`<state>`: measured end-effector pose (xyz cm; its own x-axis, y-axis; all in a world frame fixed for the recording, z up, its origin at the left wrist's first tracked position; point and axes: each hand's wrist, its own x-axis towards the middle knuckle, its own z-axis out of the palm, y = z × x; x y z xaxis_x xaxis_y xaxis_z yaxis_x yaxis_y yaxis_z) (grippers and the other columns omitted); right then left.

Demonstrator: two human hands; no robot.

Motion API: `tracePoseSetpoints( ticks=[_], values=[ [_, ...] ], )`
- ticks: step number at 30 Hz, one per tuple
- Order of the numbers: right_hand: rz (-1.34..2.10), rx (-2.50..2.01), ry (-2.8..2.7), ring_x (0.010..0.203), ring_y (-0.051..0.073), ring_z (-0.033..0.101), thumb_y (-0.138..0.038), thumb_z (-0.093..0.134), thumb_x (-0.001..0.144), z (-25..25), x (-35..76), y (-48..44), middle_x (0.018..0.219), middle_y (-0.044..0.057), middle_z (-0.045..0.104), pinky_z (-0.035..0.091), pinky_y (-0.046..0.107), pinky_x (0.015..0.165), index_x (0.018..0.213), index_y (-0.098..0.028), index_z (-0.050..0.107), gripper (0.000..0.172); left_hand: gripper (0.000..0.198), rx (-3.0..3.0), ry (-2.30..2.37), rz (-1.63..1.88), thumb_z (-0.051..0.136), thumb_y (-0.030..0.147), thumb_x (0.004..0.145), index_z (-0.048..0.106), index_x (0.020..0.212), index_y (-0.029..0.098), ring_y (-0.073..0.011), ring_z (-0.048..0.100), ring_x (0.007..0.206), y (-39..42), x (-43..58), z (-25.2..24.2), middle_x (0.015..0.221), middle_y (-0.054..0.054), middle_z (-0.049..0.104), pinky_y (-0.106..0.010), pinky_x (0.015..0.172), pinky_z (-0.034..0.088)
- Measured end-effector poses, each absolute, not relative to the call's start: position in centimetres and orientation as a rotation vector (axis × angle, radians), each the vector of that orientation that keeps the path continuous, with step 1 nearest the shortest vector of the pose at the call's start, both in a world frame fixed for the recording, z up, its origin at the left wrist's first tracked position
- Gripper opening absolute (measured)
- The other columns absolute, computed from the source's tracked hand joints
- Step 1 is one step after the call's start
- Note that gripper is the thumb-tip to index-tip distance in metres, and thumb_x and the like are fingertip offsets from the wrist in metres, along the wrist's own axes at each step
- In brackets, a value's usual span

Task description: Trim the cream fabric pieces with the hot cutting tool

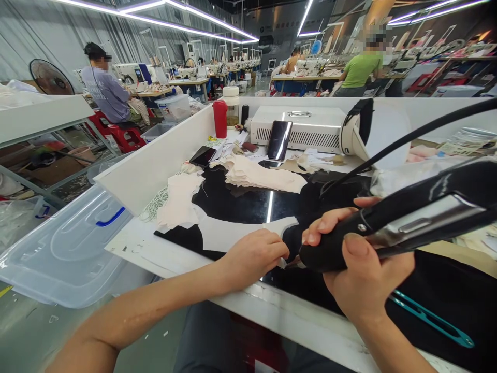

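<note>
My right hand (365,269) is wrapped around a thick black handheld tool (411,217) with a long silver lever; its blunt rounded end points left, toward my other hand. My left hand (256,256) is closed, fingertips pinched at a small pale edge of fabric near the table's front. Under and behind that hand lies a white cut fabric piece (233,233), spread on a glossy black surface (248,203). What the tool's end touches is hidden. A slim teal tool (430,317) lies on black cloth beside my right wrist.
Stacked pale fabric pieces (264,176) and two phones, one being the upright phone (279,140), are farther back. A white vented box (297,129) and red cup (220,119) stand behind them. A black cable (419,124) arcs above the right side. A lidded clear bin (73,233) is left.
</note>
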<state>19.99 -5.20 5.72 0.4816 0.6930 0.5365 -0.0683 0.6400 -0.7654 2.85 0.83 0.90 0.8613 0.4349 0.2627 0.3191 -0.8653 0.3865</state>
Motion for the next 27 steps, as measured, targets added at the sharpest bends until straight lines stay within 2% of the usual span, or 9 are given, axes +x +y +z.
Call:
tracePoseSetpoints(
  ticks=[5, 14, 27],
  values=[
    [0.541, -0.731, -0.951, 0.056, 0.018, 0.067, -0.049, 0.101, 0.085, 5.91, 19.92, -5.23, 0.078, -0.006, 0.074, 0.060, 0.035, 0.056, 0.116, -0.031, 0.071, 0.047, 0.017, 2.669, 0.579, 0.471, 0.062, 0.006, 0.110, 0.073, 0.111, 0.019, -0.0213, 0.074, 0.104, 0.90, 2.86, 0.89, 0.107, -0.005, 0.078, -0.033, 0.101, 0.056],
    [0.530, -0.705, -0.938, 0.053, 0.018, 0.067, -0.046, 0.103, 0.082, 6.07, 19.86, -5.00, 0.076, -0.005, 0.076, 0.060, 0.034, 0.052, 0.115, -0.028, 0.071, 0.049, 0.010, 2.571, 0.576, 0.480, 0.070, 0.023, 0.115, 0.075, 0.107, 0.019, -0.0216, 0.073, 0.103, 1.05, 2.70, 0.91, 0.107, -0.005, 0.078, -0.033, 0.101, 0.054],
    [0.517, -0.705, -0.933, 0.053, 0.018, 0.067, -0.046, 0.103, 0.081, 6.06, 19.86, -5.01, 0.075, -0.006, 0.076, 0.059, 0.033, 0.052, 0.115, -0.028, 0.071, 0.050, 0.010, 2.563, 0.567, 0.512, 0.070, 0.018, 0.114, 0.077, 0.107, 0.018, -0.0210, 0.073, 0.102, 1.16, 2.64, 0.60, 0.107, -0.005, 0.079, -0.033, 0.100, 0.054]
  ],
)
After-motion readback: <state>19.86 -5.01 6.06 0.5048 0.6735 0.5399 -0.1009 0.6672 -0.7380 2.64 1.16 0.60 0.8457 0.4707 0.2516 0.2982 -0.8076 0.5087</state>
